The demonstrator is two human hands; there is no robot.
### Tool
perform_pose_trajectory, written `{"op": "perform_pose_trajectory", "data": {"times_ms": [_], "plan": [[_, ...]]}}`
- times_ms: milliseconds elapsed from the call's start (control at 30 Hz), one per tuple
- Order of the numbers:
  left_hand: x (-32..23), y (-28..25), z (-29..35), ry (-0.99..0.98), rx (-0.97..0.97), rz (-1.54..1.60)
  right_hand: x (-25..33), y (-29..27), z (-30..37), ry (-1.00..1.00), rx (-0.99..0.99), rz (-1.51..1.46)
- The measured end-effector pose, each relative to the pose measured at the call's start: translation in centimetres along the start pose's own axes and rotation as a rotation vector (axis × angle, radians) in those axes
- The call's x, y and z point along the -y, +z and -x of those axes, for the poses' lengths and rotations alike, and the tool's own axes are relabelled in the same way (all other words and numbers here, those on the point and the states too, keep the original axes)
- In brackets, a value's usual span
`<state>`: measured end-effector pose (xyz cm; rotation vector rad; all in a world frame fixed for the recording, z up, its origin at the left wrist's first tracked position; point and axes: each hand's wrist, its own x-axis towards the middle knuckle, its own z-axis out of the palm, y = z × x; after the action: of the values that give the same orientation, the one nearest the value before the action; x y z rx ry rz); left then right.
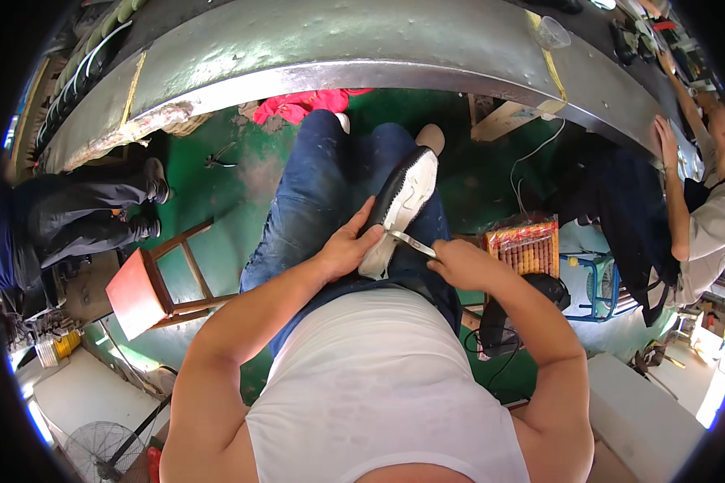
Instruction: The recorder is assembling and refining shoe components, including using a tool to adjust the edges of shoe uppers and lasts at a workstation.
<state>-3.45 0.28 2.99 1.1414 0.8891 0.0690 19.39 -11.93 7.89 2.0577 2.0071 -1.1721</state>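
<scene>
A shoe [408,193] with a black upper lies on my thighs, its whitish underside turned up and its toe pointing away from me. My left hand [351,243] is closed round the near part of the shoe, thumb pressed on the underside. From the right, my right hand [457,264] grips a slim silver metal tool [413,243]. The tool's tip meets the shoe's edge beside my left thumb. Its exact kind is too small to make out, and my fingers hide the handle end.
A long metal-topped workbench [298,48] runs across the far side, with a clear cup [553,32] on it. At left stands a stool [141,294]; at right, a beaded seat cover [522,248]. Pincers-like tool [220,158] and red cloth [306,105] lie below the bench. People sit on both sides.
</scene>
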Motion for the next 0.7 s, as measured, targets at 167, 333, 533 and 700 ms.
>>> {"op": "perform_pose_trajectory", "data": {"times_ms": [167,333,533,700], "plan": [[-0.5,0.1,-0.1,0.006,-0.084,-0.029,2.3,-4.3,0.9,0.052,0.055,-0.569],[-1.2,0.7,-0.3,0.079,-0.224,-0.324,2.4,0.7,-3.0,-0.012,-0.229,-0.149],[-1.7,-0.7,-0.2,0.010,-0.092,-0.345,3.2,0.7,-2.3,0.007,-0.127,-0.256],[-3.0,-3.1,-1.5,-0.363,0.147,0.144,2.9,-2.0,1.1,0.048,0.106,-0.378]]}}
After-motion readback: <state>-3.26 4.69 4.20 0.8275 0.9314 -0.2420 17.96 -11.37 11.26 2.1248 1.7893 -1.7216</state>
